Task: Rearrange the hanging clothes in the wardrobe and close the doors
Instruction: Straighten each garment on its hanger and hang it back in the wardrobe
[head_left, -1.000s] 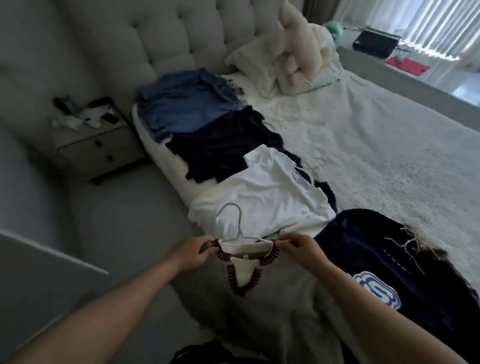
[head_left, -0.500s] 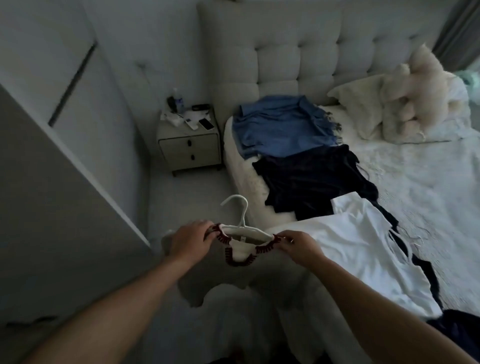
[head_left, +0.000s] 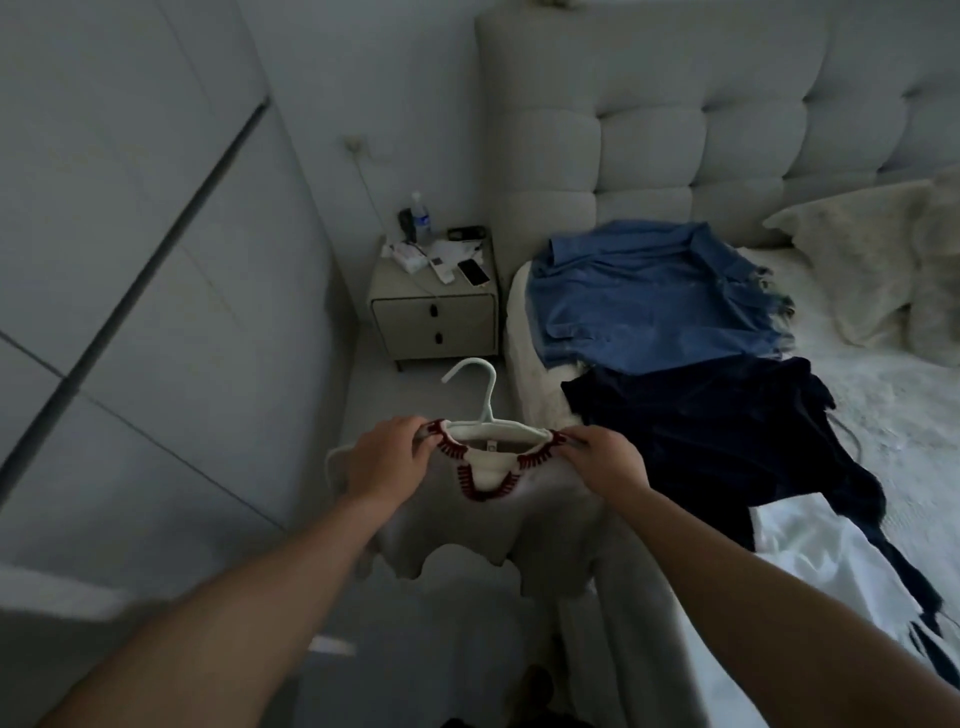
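A closed wardrobe door (head_left: 130, 249) fills the left. The left hand (head_left: 387, 457) and right hand (head_left: 605, 460) each grip a shoulder of a white top (head_left: 483, 514) with dark red neckline trim, on a white hanger (head_left: 485, 405), held beside the bed (head_left: 878, 415), where a blue shirt (head_left: 654, 296) and dark garment (head_left: 717, 431) lie.

Dim, bluish, soft picture; wide-angle bending at edges, forearms blurred at the bottom.
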